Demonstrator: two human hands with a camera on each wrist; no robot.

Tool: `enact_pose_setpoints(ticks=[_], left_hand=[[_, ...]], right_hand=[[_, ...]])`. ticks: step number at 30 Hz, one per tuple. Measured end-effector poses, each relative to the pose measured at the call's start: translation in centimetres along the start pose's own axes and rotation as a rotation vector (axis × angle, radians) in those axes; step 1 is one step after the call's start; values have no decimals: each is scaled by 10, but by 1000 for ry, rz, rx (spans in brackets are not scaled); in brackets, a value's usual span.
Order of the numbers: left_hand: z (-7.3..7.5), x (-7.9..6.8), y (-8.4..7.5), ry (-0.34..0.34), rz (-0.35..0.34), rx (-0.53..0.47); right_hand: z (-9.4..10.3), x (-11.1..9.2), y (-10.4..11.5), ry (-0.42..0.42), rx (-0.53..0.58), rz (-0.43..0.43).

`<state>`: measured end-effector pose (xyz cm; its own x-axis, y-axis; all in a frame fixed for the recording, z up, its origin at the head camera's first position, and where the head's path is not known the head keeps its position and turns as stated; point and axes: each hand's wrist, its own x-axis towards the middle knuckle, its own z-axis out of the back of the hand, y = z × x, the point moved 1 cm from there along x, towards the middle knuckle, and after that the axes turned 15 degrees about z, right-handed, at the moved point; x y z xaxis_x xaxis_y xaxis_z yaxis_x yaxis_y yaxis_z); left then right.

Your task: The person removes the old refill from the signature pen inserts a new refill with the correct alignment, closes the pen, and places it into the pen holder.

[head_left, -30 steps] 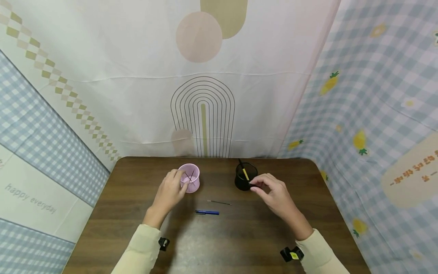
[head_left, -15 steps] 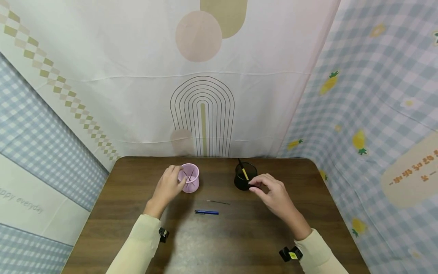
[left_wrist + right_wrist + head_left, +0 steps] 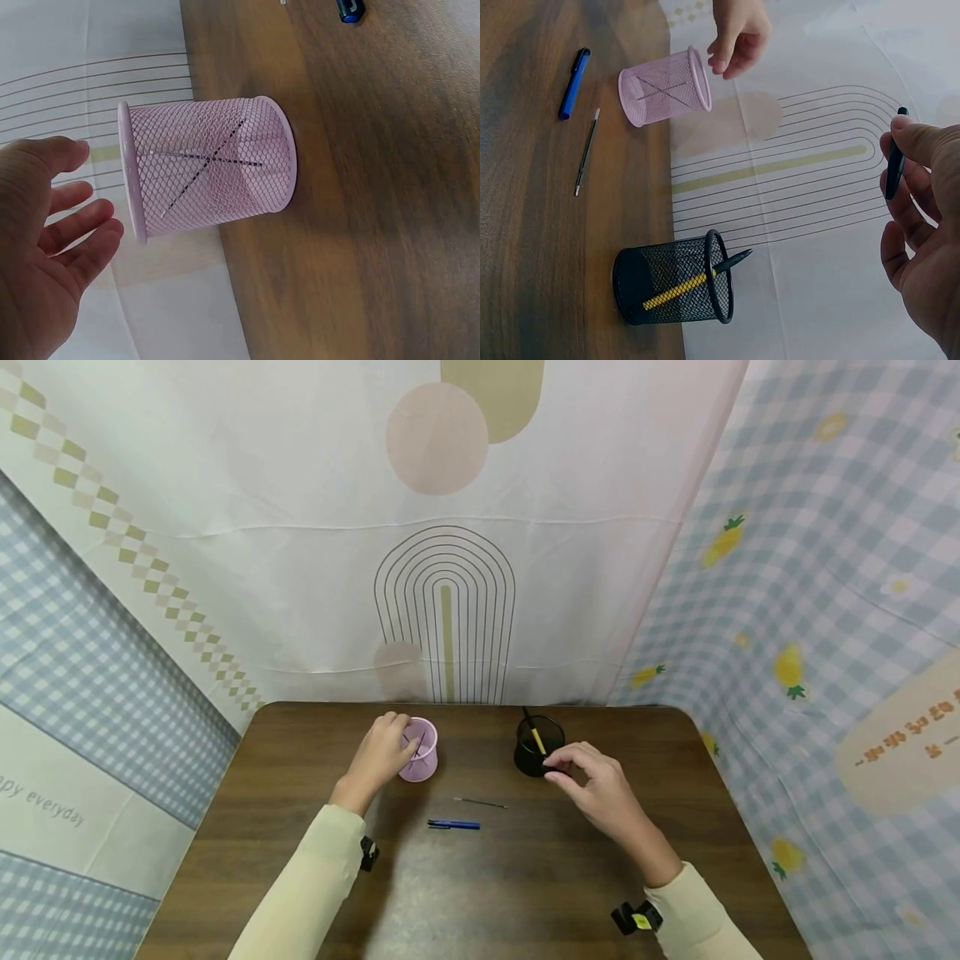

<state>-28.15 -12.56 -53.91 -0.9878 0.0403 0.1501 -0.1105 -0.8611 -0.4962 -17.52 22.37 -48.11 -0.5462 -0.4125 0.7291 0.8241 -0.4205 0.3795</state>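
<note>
Above the rim of a pink mesh pen cup [image 3: 423, 769], my left hand [image 3: 378, 750] hovers with loosely bent fingers, holding nothing. Two thin pen refills [image 3: 186, 186] cross each other inside that cup. My right hand [image 3: 603, 785] pinches a short dark pen [image 3: 895, 166] between thumb and fingers, close to the front right of a black mesh pen cup [image 3: 528, 762]. A yellow-and-black pen [image 3: 679, 289] leans in the black cup, its dark end sticking out past the rim.
On the brown table [image 3: 525, 893] lie a blue pen [image 3: 456, 825] and a thin pen refill [image 3: 482, 803], both between the hands and nearer the person than the cups. A patterned cloth [image 3: 315, 602] hangs behind the table's far edge.
My left hand has drawn back slightly, then moved up and to the right over the pink cup's rim. The right hand stays almost still with the dark pen.
</note>
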Motion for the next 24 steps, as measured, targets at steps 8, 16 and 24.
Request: enact_pose_setpoints(ticks=[8,16,24], left_hand=[[-5,9,-7,74,10,17],[-10,17,-9,135,88,44],[-14,23,-17,174,157,45]], right_hand=[[-1,1,0,-6,-4,14],[0,2,1,19,1,-15],[-1,1,-1,19,1,-18]])
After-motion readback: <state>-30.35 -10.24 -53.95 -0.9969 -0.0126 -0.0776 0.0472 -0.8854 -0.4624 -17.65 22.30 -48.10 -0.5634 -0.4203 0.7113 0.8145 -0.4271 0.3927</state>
